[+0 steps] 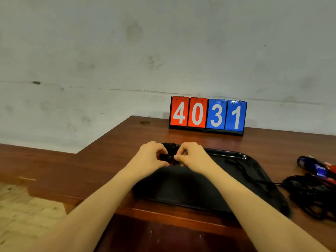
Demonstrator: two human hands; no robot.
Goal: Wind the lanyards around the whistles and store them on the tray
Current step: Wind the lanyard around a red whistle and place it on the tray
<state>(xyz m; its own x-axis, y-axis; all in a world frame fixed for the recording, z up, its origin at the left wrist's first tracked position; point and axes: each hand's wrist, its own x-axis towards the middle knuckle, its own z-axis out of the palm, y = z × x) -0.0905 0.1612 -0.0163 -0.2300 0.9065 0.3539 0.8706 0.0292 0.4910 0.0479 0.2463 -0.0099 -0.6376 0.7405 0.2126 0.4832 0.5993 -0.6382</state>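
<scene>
- Two hands meet over the far left part of the tray [258, 171]: our left hand [150, 155] and our right hand [192, 156], fingers curled toward each other.
- Between them we hold a whistle [171, 159], a small dark thing with a glimpse of red; most of it is hidden by our fingers.
- Our left hand grips the whistle from the left, thumb below and fingers curled over the top.
- Our right hand pinches at it from the right with thumb and forefinger; whether it nips the body or the cord, we cannot tell.
- Coils of black lanyard [170, 146] show just above and behind our fingers, seemingly wound on the whistle.
- Black and shallow, the tray lies on the brown wooden worktop [101, 160], right in front of us.
- A black cord [241, 168] lies loose in the tray's right half and trails over its right edge.
- Beside the tray on the right sits a tangled heap of black lanyards [309, 193] on the worktop.
- Just behind that heap lie more whistles [316, 167], blue and red, blurred at the edge of our view.
- A flip scoreboard [208, 115] stands at the back of the worktop against the wall [127, 51], reading 4 and 0 on red, 3 and 1 on blue.
</scene>
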